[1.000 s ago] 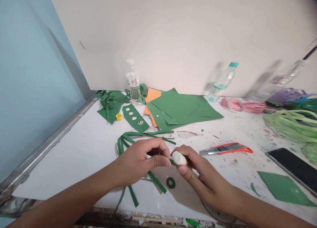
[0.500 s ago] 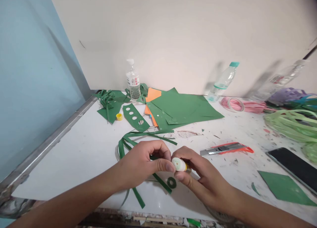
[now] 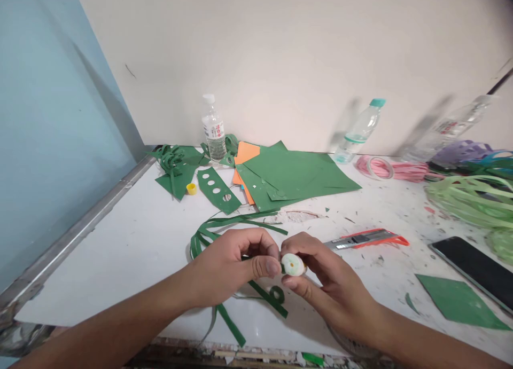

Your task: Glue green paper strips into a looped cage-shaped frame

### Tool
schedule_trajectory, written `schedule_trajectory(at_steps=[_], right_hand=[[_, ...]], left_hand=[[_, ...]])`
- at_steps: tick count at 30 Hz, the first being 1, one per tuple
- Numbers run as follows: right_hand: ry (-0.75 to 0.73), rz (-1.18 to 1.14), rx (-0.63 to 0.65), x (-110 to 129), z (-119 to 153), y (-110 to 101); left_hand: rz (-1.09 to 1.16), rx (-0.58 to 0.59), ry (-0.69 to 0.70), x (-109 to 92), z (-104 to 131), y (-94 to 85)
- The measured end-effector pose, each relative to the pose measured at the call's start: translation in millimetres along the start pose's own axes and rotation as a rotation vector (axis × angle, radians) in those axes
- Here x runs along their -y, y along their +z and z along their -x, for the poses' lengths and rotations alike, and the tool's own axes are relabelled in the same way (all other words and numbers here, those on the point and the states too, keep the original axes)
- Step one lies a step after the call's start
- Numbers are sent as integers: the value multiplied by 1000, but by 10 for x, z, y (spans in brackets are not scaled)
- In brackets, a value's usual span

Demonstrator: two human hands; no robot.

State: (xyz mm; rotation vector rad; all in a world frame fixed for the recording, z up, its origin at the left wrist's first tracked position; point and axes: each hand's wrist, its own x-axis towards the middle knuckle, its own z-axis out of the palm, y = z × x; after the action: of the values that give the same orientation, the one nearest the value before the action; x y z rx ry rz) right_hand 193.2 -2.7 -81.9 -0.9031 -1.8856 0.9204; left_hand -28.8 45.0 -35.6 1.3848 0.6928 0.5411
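Head view: a white counter (image 3: pixel 120 251), widest of all, with scuffs and scraps on its right side, a metal-trimmed left edge running at a slant, and a back edge against the pale wall (image 3: pixel 260 64). Open room on the bare stretch left of the hands; much tighter toward the front edge, just below the wrists. Next in size, green sheets (image 3: pixel 300 171) overlapping at the back, with orange pieces (image 3: pixel 247 152) showing beside them. Then the left hand (image 3: pixel 236 262) and right hand (image 3: pixel 328 278), close together near the front middle. Between and under the hands, long green strips (image 3: pixel 204 233), flat, narrow and loosely fanned, bending round behind the left hand, with loose ends toward the sheets and toward the front edge. Left fingers closed in a pinch on the strips, with a bit of green beside the thumb tip. Off to the right, a dark phone (image 3: pixel 473 267), and nearer, a red-edged cutter (image 3: pixel 368 239) just beyond the right hand. Smaller, a white-tipped bottle (image 3: pixel 294 264), gripped in the right fingers, with its round end toward the left hand. Smaller again, a green paper ring (image 3: pixel 276 294) beside a strip, and a yellow cap (image 3: pixel 191 189) near the punched green card (image 3: pixel 218 190).
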Motion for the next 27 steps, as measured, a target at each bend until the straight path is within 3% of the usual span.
schedule_trajectory(at_steps=[9,27], right_hand=[[-19,-8,-24,-31,-2,7],[-104,82,-59,6,-16,12]], left_hand=[[192,74,-50,52,2,38],[201,73,-74,17,18,60]])
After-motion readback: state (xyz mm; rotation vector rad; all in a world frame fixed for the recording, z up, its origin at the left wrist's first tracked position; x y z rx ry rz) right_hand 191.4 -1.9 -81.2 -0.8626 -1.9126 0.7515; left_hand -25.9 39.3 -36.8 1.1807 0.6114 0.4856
